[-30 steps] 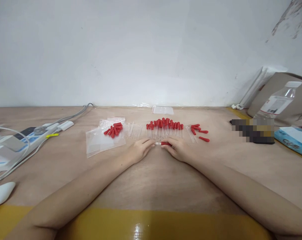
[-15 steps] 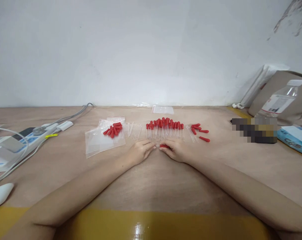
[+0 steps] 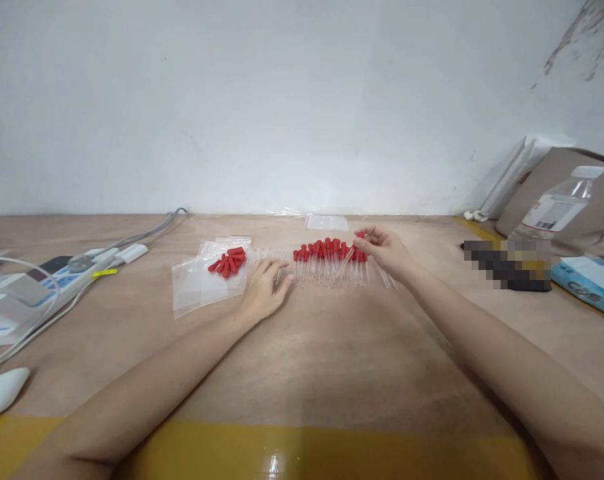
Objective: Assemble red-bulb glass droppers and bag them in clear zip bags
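Observation:
A glass dropper with a red rubber bulb (image 3: 361, 235) is pinched by its bulb in my right hand (image 3: 388, 252), its tube slanting down to the left. This hand is over the right end of a row of droppers (image 3: 327, 250) lying side by side, red bulbs away from me. My left hand (image 3: 265, 290) rests at the near side of the loose glass tubes (image 3: 268, 254), thumb and fingers apart; it partly covers them. To its left, several loose red bulbs (image 3: 226, 265) lie on a clear plastic bag (image 3: 195, 293). More glass tubes (image 3: 386, 277) show below my right hand.
On the left are a power strip (image 3: 57, 285) with cables and a white object (image 3: 5, 392). A flat clear packet (image 3: 327, 222) lies by the wall. At right stand a plastic bottle (image 3: 557, 207) and a box (image 3: 527, 180), with a blue packet (image 3: 589, 283) nearer.
My hands have parted from the middle. The right one has carried the dropper up and right over the row; the left has let go and moved left to the glass tubes.

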`<move>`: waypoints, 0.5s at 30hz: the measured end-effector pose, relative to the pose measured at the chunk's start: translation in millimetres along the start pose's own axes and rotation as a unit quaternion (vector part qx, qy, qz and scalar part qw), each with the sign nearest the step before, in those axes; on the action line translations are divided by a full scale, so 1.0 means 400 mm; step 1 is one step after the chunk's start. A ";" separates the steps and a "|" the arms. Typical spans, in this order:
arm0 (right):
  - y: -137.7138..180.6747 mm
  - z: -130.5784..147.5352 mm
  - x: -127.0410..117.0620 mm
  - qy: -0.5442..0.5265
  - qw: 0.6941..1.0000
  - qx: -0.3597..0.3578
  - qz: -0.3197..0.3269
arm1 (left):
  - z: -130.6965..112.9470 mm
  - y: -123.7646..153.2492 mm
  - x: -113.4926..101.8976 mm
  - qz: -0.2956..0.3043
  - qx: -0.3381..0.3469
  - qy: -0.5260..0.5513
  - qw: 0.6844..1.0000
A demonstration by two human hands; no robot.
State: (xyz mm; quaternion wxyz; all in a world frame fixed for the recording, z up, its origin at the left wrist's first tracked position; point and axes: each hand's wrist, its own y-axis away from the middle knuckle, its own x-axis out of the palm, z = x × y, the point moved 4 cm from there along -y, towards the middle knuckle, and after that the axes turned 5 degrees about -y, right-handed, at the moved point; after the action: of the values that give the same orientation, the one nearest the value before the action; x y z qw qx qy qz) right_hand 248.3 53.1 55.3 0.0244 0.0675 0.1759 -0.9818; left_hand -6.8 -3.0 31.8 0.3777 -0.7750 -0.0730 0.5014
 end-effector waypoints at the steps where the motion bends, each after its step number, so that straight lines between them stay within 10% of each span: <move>1: -0.024 -0.007 -0.021 0.034 0.998 0.029 -0.032 | 0.008 -0.002 0.004 0.002 -0.011 -0.021 1.000; 8: -0.119 -0.090 -0.008 0.274 0.955 0.099 -0.056 | 0.020 -0.001 0.018 0.020 -0.048 -0.107 0.993; 15: -0.065 -0.045 -0.047 0.357 0.934 -0.010 -0.013 | 0.043 -0.058 0.028 0.068 -0.064 -0.194 0.977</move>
State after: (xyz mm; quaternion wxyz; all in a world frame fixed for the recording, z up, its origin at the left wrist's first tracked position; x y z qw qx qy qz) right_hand 267.2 84.3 50.3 -0.0520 0.4112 0.1839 -0.8913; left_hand -9.6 27.8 35.6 0.2712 -0.6886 -0.1238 0.6610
